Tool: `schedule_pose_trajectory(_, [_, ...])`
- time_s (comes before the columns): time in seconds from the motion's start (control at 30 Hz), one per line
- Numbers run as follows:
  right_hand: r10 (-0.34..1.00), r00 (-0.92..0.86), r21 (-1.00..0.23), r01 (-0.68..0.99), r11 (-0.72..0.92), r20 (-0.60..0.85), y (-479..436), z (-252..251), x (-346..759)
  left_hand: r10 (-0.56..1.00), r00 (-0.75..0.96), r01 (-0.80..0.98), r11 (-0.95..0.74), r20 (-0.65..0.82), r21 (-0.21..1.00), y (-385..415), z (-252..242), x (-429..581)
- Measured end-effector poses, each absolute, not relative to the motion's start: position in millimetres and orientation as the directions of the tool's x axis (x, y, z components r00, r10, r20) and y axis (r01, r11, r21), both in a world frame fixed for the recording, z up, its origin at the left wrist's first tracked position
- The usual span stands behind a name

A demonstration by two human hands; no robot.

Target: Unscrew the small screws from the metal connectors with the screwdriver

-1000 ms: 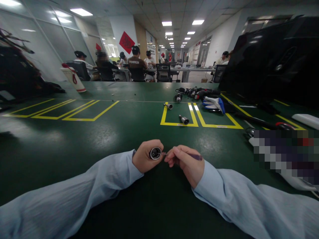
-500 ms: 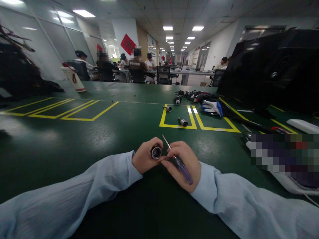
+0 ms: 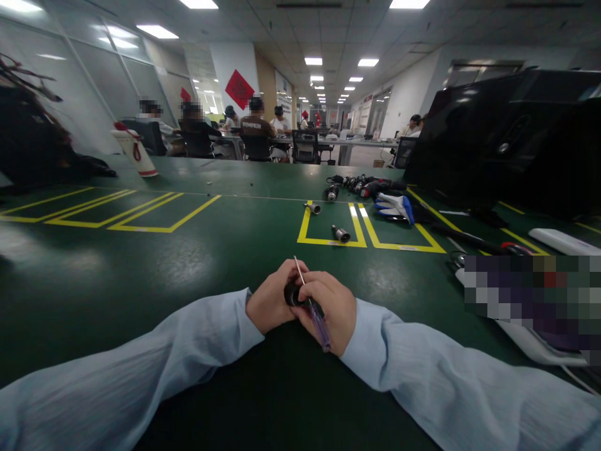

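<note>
Both my hands meet low in the middle of a dark green table. My left hand is closed around a small dark cylindrical metal part, mostly hidden by fingers. My right hand is closed on a small screwdriver with a purple handle; its thin shaft points up and away, and the fingers also press against the cylinder. Both sleeves are light blue.
Two more small cylinders lie ahead, one inside a yellow taped box, one at its far corner. Blue-white gloves and a pile of tools lie at back right. A black case stands right. A paper cup stands back left. People sit far behind.
My right hand took the screwdriver tip out of the cylinder's opening, swung the shaft upward, then moved left onto the cylinder, covering its open end.
</note>
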State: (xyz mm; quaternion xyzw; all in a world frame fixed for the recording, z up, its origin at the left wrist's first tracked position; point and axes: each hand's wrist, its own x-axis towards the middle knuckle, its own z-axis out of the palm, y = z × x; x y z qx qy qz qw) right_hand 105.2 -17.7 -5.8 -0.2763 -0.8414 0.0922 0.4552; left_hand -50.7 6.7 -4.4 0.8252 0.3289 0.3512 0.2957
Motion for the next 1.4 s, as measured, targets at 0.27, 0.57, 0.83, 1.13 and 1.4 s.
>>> schedule_pose_trajectory(0.27, [0.484, -0.229, -0.349, 0.45, 0.822, 0.844, -2.8, 17.2, 123.8, 0.67, 0.396, 0.516, -0.728, 0.628, 0.451, 15.1, 1.9, -58.7])
schedule_pose_trajectory(0.57, [0.607, 0.229, -0.57, 0.682, 0.458, 0.761, 96.9, 12.2, 194.4, 0.731, 0.527, 0.551, -0.682, 0.433, 0.482, 17.4, -4.4, -56.9])
schedule_pose_trajectory(0.83, [0.762, 0.172, -0.604, 0.725, 0.331, 0.624, 124.9, -23.5, 214.1, 0.675, 0.659, 0.577, -0.737, 0.332, 0.351, 13.9, -1.9, -57.6])
schedule_pose_trajectory(1.13, [0.8, 0.156, -0.627, 0.712, 0.315, 0.579, 117.8, -17.7, 213.0, 0.658, 0.68, 0.565, -0.751, 0.323, 0.342, 16.4, -0.1, -59.4])
schedule_pose_trajectory(1.4, [0.743, -0.259, -0.594, 0.465, 0.656, 0.618, 9.1, 8.5, 118.9, 0.598, 0.741, 0.534, -0.8, 0.305, 0.273, -35.4, -11.8, -31.9])
